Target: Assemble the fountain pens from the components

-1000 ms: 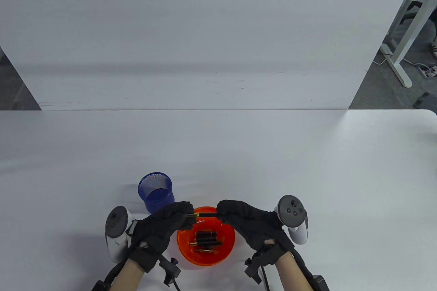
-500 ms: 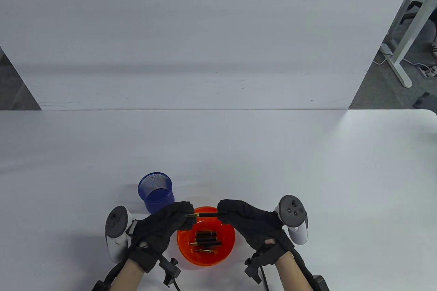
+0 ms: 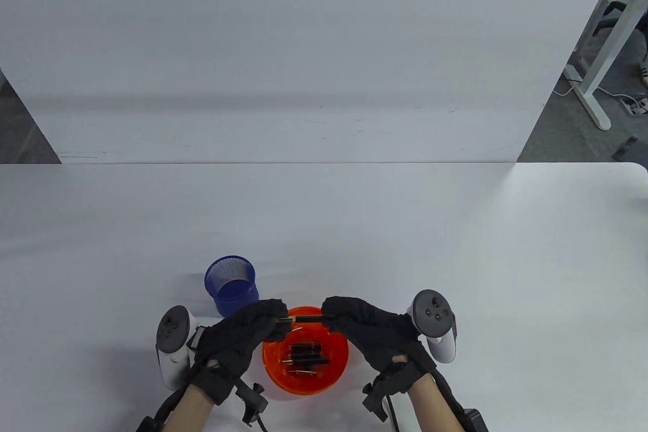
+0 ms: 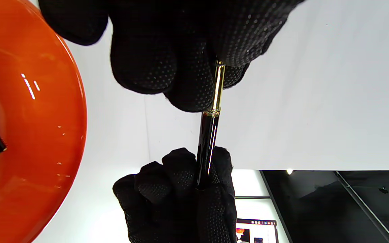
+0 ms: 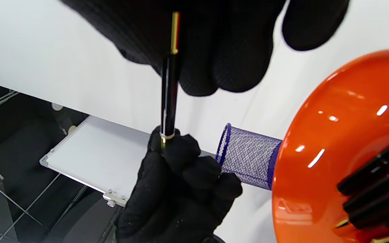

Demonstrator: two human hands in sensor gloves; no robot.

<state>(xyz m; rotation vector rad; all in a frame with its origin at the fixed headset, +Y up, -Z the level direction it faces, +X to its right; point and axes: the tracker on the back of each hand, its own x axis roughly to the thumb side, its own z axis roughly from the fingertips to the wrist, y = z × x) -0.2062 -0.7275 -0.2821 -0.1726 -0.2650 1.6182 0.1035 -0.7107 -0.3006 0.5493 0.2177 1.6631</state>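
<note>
Black-gloved hands, table view: left hand (image 3: 238,338) and right hand (image 3: 372,333) meet over the far rim of an orange bowl (image 3: 273,376), each pinching one end of a thin pen (image 3: 304,319) held level between them. Gold end toward the left hand, black barrel toward the right. Loose pen parts (image 3: 305,358) (black with gold tips) lie in the bowl. Blue mesh cup (image 3: 231,286) stands just beyond the left hand, near the bowl. White table (image 3: 455,229) underneath; a white tracker (image 3: 171,346) on the back of the left hand, another tracker (image 3: 434,323) on the right.

Left wrist view: left hand (image 4: 181,50) at top, fingertips (image 4: 194,84) curled on the pen (image 4: 209,135) at its gold section; right hand (image 4: 177,199) below grips the black barrel. Bowl (image 4: 46,118) at left edge.

Right wrist view: right hand (image 5: 214,44) at top, closed round the pen (image 5: 169,98) by the barrel; left hand (image 5: 177,189) below pinches the end with the gold ring. Mesh cup (image 5: 248,157) and bowl (image 5: 319,141) to the right, more pen parts (image 5: 377,189) inside the bowl.
</note>
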